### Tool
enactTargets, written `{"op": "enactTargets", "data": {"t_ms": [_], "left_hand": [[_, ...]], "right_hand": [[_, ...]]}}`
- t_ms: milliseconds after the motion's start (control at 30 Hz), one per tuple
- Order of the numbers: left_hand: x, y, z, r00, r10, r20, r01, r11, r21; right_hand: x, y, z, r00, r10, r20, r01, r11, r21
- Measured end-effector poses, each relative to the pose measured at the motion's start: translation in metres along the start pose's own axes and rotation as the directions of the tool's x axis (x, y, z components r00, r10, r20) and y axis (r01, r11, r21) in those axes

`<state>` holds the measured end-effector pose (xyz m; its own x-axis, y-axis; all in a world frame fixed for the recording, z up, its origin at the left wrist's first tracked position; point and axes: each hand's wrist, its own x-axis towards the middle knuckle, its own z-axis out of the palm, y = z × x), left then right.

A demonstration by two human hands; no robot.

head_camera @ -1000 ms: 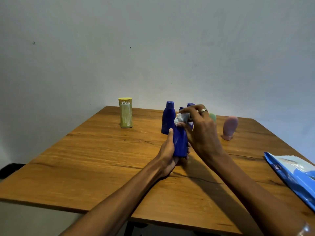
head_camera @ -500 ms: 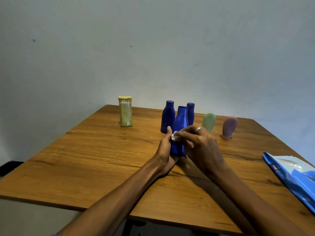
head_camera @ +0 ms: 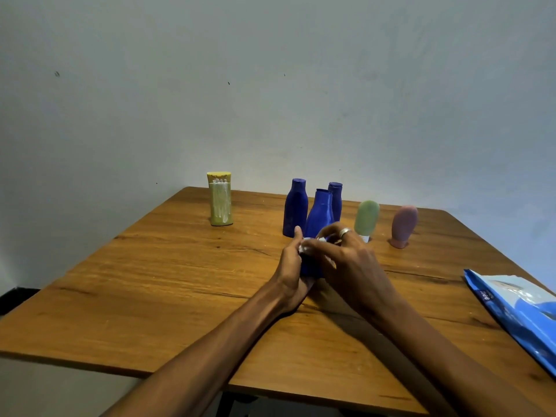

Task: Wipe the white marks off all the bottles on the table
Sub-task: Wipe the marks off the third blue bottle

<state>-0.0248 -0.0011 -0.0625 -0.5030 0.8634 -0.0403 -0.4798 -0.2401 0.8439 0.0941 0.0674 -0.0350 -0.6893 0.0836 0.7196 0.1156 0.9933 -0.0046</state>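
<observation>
Small white lettering sits near the upper left corner of a blue packet lying at the right edge of a wooden table (the characters are too small and blurred to make out as a word). The bottles standing on the table show no legible label, brand or number.

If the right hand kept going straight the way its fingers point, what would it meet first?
Probably the left hand: the right hand points left across the held blue bottle, wipe pinched, though depth is unclear.
</observation>
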Motion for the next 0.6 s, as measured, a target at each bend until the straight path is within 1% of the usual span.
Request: {"op": "enactTargets", "data": {"t_ms": [100,200,300,433,500,533,600], "left_hand": [[-0.003,0.000,0.003,0.998,0.057,0.008,-0.057,0.995,0.076],[-0.002,0.001,0.002,0.998,0.042,0.054,-0.048,0.993,0.104],[0.002,0.001,0.001,0.995,0.022,0.101,-0.032,0.995,0.095],[0.003,0.000,0.002,0.991,0.000,0.132,-0.013,0.995,0.097],[0.004,-0.001,0.001,0.992,-0.001,0.128,-0.011,0.996,0.092],[0.004,-0.001,0.000,0.993,0.008,0.118,-0.018,0.996,0.088],[0.006,-0.003,-0.001,0.996,0.034,0.085,-0.041,0.996,0.076]], "right_hand": [[0.023,0.006,-0.002,0.994,0.051,-0.092,-0.050,0.999,0.018],[0.044,0.017,-0.004,0.976,0.136,-0.168,-0.128,0.990,0.059],[0.055,0.026,-0.004,0.930,0.278,-0.240,-0.225,0.948,0.226],[0.053,0.026,0.000,0.869,0.393,-0.300,-0.264,0.882,0.390],[0.051,0.026,0.001,0.875,0.393,-0.285,-0.260,0.875,0.408],[0.050,0.024,0.001,0.896,0.358,-0.264,-0.249,0.895,0.369],[0.047,0.020,0.002,0.948,0.246,-0.203,-0.201,0.954,0.221]]}}
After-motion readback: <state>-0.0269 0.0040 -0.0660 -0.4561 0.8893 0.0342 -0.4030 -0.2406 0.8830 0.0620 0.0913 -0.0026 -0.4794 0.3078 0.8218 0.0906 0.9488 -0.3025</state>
